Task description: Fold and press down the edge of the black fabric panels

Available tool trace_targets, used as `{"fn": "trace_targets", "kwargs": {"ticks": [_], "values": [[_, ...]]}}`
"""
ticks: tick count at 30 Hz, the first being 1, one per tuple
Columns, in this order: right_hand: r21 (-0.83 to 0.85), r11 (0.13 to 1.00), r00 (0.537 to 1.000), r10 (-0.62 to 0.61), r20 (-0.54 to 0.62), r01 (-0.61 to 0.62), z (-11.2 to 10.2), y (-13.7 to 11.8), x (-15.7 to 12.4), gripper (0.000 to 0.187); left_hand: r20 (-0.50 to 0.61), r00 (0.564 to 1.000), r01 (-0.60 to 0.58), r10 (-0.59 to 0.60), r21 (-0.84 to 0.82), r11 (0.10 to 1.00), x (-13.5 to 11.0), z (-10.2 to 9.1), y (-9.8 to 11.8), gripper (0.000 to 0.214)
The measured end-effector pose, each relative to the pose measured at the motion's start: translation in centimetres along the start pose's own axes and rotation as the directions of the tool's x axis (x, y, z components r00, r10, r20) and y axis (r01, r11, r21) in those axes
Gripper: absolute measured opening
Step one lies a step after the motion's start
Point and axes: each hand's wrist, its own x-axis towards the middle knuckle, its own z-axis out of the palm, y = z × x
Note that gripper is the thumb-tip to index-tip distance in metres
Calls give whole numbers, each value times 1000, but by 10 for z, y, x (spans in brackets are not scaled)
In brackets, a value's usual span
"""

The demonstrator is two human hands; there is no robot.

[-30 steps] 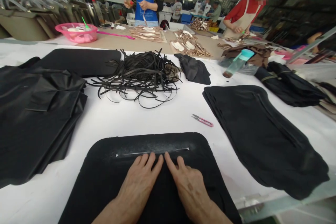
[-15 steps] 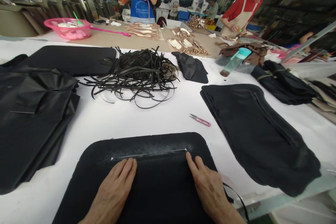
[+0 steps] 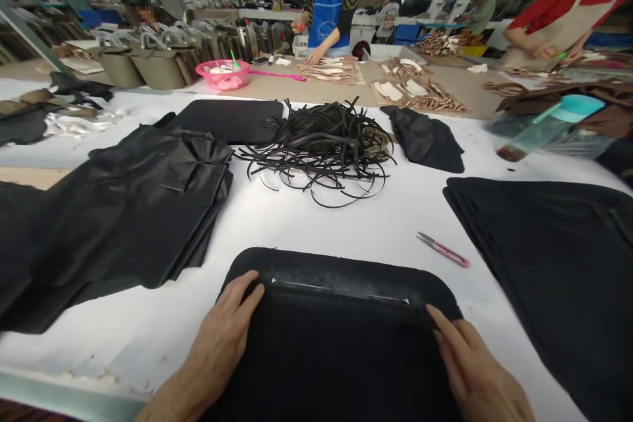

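A black rounded fabric panel (image 3: 341,343) lies on the white table in front of me, with a pale glued strip along a slit near its far edge. My left hand (image 3: 220,343) lies flat on the panel's left end, fingers stretched out beside the slit's left tip. My right hand (image 3: 472,369) lies flat on the panel's right end, fingers out and pressed on the cloth. Neither hand holds anything.
Pink thread snips (image 3: 444,250) lie right of the panel. A tangle of black strips (image 3: 321,145) sits mid-table, black fabric stacks at left (image 3: 128,204) and right (image 3: 558,264). A teal-capped bottle (image 3: 548,125) lies far right. Other people work at a brown table behind.
My hands have slid apart from the slit's middle out to the two ends of the panel. The camera has turned left.
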Motion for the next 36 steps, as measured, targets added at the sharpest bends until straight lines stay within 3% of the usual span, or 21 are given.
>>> {"fn": "trace_targets", "kwargs": {"ticks": [2,3,5,6,9,11,13,14,16,19,22,26,29,33,36], "values": [[222,970,994,98,37,-104,-14,-19,5,39,-1,997,79,-81,-208,975,5,-8,10,34],[338,928,987,128,101,-155,-20,-33,9,38,61,991,134,-121,-341,930,10,-12,18,30],[514,813,950,143,278,-273,-29,-64,18,39,301,939,318,-167,-572,756,21,-21,40,26],[585,747,933,132,334,-315,-32,-80,22,39,442,882,437,-166,-630,642,27,-24,52,25],[695,624,913,77,400,-357,-27,-116,34,36,696,711,688,-102,-658,306,42,-27,81,30],[725,613,930,48,363,-315,-17,-128,37,33,732,681,728,-14,-674,125,47,-24,92,36],[729,635,953,40,299,-255,-7,-131,37,30,737,673,738,60,-674,11,50,-20,96,38],[723,652,963,42,266,-228,-4,-131,37,30,745,662,748,74,-664,-5,51,-18,96,36],[700,694,976,20,216,-169,-1,-129,36,29,771,636,769,47,-637,46,51,-15,93,26],[626,776,949,-135,284,-77,-6,-121,38,25,782,623,764,-37,-597,246,51,-16,84,20],[513,857,861,-221,458,-53,-15,-101,42,24,726,677,685,-126,-557,469,50,-20,69,26],[410,898,835,-98,542,-161,-19,-56,46,28,608,767,575,-207,-508,641,46,-20,44,31],[423,880,845,-51,533,-214,-18,-28,50,30,581,777,585,-242,-525,618,47,-16,28,27],[473,849,884,-17,467,-234,-15,-12,60,33,621,713,691,-325,-548,470,62,-8,17,17],[478,822,881,59,469,-310,-10,-5,69,35,600,680,732,-421,-520,440,74,-2,12,14]]}}
